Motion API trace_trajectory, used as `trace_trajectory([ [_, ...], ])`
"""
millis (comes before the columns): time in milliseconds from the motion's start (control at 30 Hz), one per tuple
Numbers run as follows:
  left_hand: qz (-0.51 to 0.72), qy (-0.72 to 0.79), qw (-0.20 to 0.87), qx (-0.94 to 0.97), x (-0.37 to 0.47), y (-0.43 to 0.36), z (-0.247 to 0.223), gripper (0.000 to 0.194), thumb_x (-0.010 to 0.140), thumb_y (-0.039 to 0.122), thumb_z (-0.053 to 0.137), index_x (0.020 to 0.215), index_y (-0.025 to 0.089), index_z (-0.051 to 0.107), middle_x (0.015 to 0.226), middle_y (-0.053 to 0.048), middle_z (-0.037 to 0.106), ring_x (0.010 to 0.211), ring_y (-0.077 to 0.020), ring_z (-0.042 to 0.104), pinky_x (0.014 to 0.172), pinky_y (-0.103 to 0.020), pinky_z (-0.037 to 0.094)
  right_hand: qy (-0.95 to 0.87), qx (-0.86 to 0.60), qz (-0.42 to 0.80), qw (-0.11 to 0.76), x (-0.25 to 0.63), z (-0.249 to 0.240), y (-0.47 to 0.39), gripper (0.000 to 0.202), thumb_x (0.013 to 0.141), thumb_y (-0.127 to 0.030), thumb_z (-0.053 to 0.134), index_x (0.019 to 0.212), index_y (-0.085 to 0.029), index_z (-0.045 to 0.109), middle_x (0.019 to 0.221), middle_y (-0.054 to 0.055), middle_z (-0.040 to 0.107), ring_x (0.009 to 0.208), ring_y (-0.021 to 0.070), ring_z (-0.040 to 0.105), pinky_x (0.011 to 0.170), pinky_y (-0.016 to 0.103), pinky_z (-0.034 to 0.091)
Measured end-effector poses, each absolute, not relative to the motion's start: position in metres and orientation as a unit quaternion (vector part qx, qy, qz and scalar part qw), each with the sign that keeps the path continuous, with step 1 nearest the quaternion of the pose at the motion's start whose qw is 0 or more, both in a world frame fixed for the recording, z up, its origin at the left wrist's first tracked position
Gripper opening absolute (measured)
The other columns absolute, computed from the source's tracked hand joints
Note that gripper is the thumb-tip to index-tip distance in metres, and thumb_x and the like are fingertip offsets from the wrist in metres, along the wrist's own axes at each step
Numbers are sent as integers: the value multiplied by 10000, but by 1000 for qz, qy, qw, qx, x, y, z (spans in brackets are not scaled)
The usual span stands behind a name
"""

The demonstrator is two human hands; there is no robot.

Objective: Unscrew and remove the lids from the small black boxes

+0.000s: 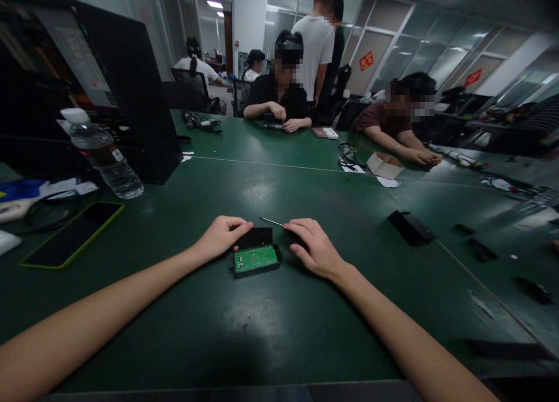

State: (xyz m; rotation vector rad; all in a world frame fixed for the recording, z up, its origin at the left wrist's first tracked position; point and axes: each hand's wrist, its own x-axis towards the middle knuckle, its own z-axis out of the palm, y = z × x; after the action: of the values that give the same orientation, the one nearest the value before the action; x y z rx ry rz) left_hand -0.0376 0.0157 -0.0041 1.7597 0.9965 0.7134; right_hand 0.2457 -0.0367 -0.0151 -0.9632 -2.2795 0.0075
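Observation:
A small black case (257, 270) with a green circuit board (255, 259) inside lies open on the green table. Just behind it is a flat black cover (261, 236), its left end pinched by my left hand (223, 237). My right hand (315, 247) curls over the dark handle of a screwdriver (271, 221), to the right of the case. The metal shaft points left, above the cover, touching neither the case nor the board. My right thumb sits apart from the fingers, and the handle is partly hidden under them.
To the left are a phone (74, 234), a water bottle (107, 154) and a large black cabinet (126, 93). A black block (410, 227) and small dark parts lie right. Across the table (244, 183), two people sit near a small box (385, 165) and cables.

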Motion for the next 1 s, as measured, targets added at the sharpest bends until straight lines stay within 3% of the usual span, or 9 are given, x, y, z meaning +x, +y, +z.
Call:
trace_trajectory([
  [133,313,405,491,705,-37,18,-3,437,901,552,615,818,136,720,613,9,626,451,-103,480,451,-219,354,-903,-307,-24,300,219,-15,-59,649,989,-549,547,1471,-124,459,1377,215,614,1264,315,572,1056,494,478],
  [367,332,423,500,679,-35,19,-3,426,855,552,634,822,133,701,600,35,562,457,-84,433,459,-203,331,-899,-368,-2,238,192,-8,-101,472,1016,-378,544,1403,-108,544,1242,175,680,1037,276,624,876,448,545],
  [500,341,419,497,679,-36,21,-4,394,868,519,640,905,133,710,704,15,620,490,-84,486,500,-209,369,-873,-431,-3,227,214,-7,-139,431,1019,-289,533,1436,-181,531,1260,144,665,1080,262,621,898,433,543],
  [633,339,416,511,672,-35,20,-2,333,878,436,655,1000,131,712,827,-16,684,567,-102,578,596,-235,457,-810,-529,-62,246,295,-22,-168,464,1014,-263,540,1475,-241,498,1309,113,651,1156,235,624,957,397,542],
  [767,335,406,537,659,-32,14,1,307,885,332,651,1113,130,691,807,-25,713,732,-171,692,760,-293,522,-699,-648,-154,258,412,-35,-180,476,999,-470,516,1385,-202,598,1260,129,685,1118,284,662,963,445,544],
  [900,325,386,566,653,-30,11,-1,309,862,264,665,1136,120,670,817,-39,737,800,-197,723,826,-326,528,-551,-781,-180,231,494,-45,-188,805,887,-749,379,1308,-132,679,1210,189,712,1031,388,685,839,519,561],
  [1000,325,375,585,641,-29,11,-6,303,857,245,673,1130,114,659,814,-39,743,798,-188,724,839,-325,526,-475,-848,-130,196,513,-56,-191,928,821,-801,332,1375,-127,646,1228,204,701,948,405,696,719,518,565],
])
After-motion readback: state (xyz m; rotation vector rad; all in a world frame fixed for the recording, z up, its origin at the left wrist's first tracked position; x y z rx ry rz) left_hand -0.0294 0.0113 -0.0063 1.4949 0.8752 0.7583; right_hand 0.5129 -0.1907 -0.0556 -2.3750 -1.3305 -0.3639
